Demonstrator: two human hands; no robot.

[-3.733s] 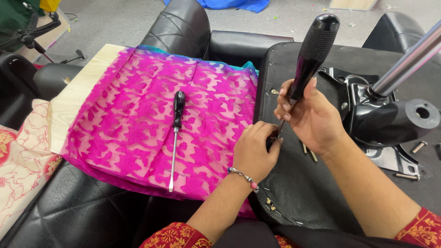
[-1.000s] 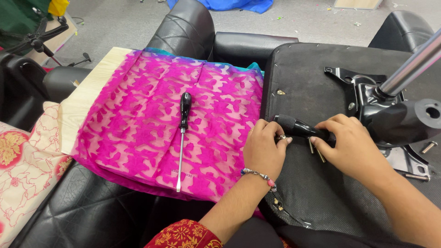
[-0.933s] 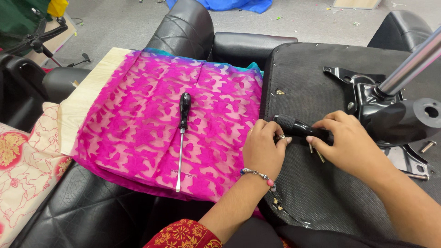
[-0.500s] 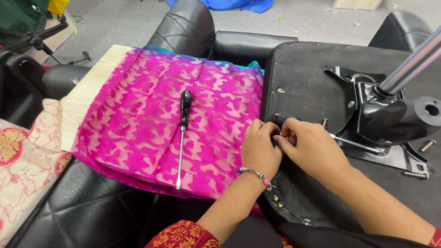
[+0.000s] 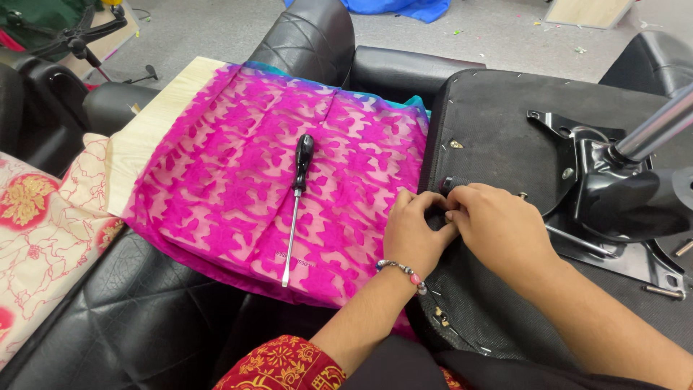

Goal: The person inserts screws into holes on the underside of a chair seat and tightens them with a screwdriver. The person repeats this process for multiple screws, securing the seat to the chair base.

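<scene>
Pink cloth (image 5: 238, 195) (screwdriver (image 5: 296, 206) atop) | hands (image 5: 411, 235) (image 5: 498, 227) pinch black part (image 5: 455, 183) | grey floor (image 5: 216, 29)

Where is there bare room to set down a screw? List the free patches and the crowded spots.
Free: the pink cloth on both sides of the screwdriver, and the black seat underside between its back edge and the metal plate. Crowded: the seat's near-left edge, where both hands meet, and around the plate, where loose bolts lie.
</scene>
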